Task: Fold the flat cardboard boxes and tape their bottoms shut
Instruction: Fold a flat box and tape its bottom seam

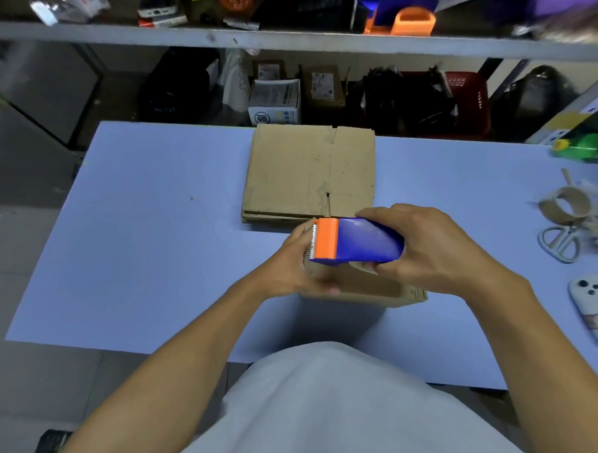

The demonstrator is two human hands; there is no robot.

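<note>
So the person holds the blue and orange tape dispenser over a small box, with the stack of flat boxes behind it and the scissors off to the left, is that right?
Not quite: the scissors lie to the right, near the table's right edge, as the head view shows. The rest holds: the right hand holds the blue and orange tape dispenser over a small box, the left hand steadies it, and the stack of flat boxes lies behind.

Blue table (136, 239) before cluttered grey metal shelves (299, 40).

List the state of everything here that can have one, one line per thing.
Tape dispenser: gripped by right hand, over the box.
Box: folded, held by left hand.
Flat cardboard boxes: unfolded, stacked.
Scissors: lying closed.
Tape core: empty.
</note>
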